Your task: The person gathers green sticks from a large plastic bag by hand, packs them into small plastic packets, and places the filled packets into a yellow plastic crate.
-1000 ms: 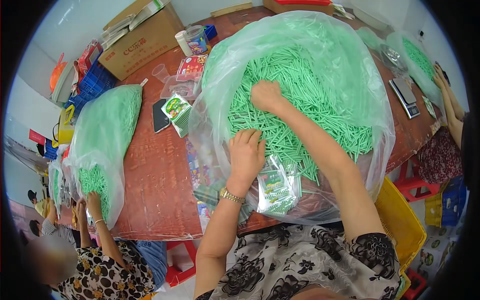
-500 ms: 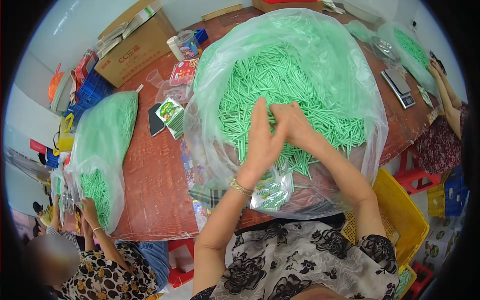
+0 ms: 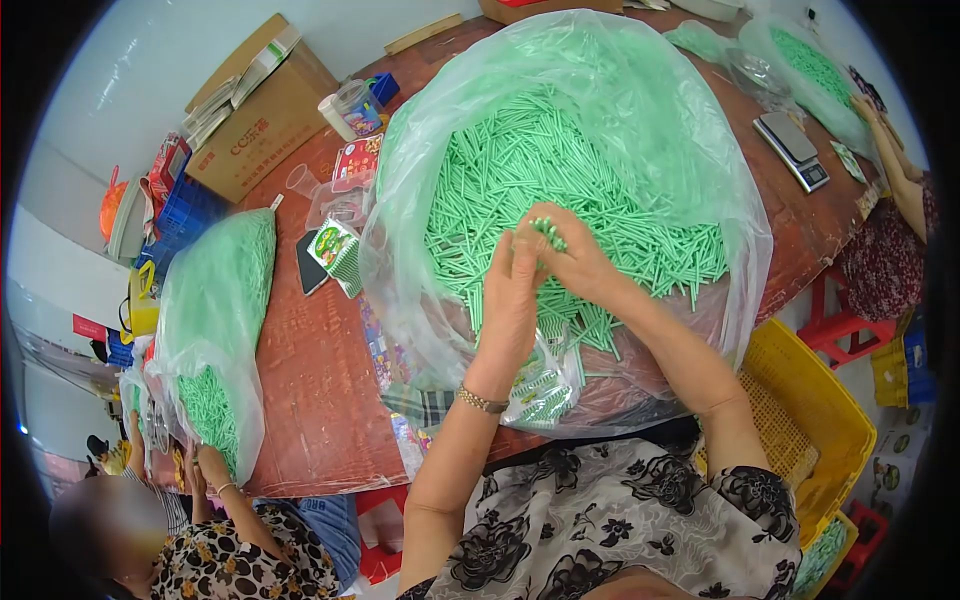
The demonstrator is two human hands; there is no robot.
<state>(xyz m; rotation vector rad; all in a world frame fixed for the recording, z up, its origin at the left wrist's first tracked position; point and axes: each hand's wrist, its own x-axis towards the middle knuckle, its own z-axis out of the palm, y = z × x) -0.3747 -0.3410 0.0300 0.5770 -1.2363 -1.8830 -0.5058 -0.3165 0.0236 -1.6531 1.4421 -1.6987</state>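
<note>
A large clear plastic bag (image 3: 735,150) lies wide open before me, full of thin green sticks (image 3: 590,170). My right hand (image 3: 580,265) is closed round a small bundle of green sticks (image 3: 548,233), whose ends show between the fingers. Against that bundle rests my left hand (image 3: 510,290), its fingers stretched upward and close to the right fingers. Its palm side is partly hidden. Both hands are over the near part of the stick pile. Below them, a green-and-white printed packet (image 3: 543,385) lies under the bag's plastic near the table edge.
Left of the bag are a phone (image 3: 311,262), a green-white packet (image 3: 336,245) and another bag of sticks (image 3: 215,300), where a co-worker's hands (image 3: 210,468) work. At right stand a scale (image 3: 792,150) and a yellow crate (image 3: 820,400). A cardboard box (image 3: 260,125) stands behind.
My hands have drawn slightly nearer to me and come together. The right hand has turned, so the ends of the stick bundle now show. The view has shifted slightly.
</note>
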